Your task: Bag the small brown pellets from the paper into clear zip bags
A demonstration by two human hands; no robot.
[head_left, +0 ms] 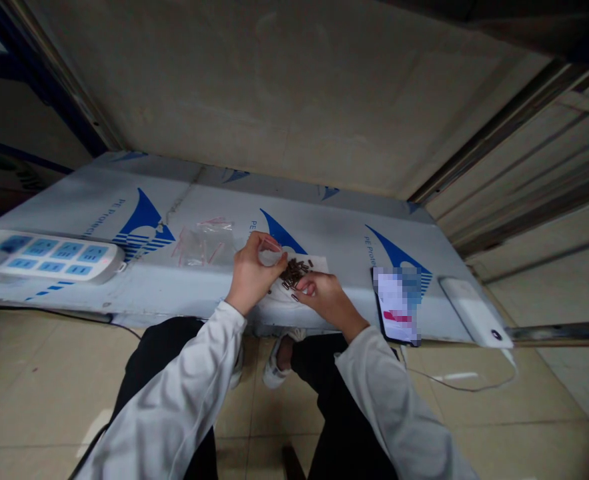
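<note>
A heap of small brown cylinder-shaped pieces (298, 269) lies on a white sheet of paper (319, 261) near the bench's front edge. To the left of the heap, my left hand (255, 272) is closed on a small clear zip bag (271, 245), whose red strip shows between thumb and fingers. My right hand (327, 297) is at the near right side of the heap, thumb and fingers pinched together. One small brown piece shows at its fingertips. More clear zip bags (205, 243) with red strips lie left of my left hand.
A white power strip (109, 261) with blue labels lies at the left of the film-covered bench (199, 193). On the right are a phone (399, 307) with a lit screen and a white device (474, 312) with a cable. A wall panel rises behind.
</note>
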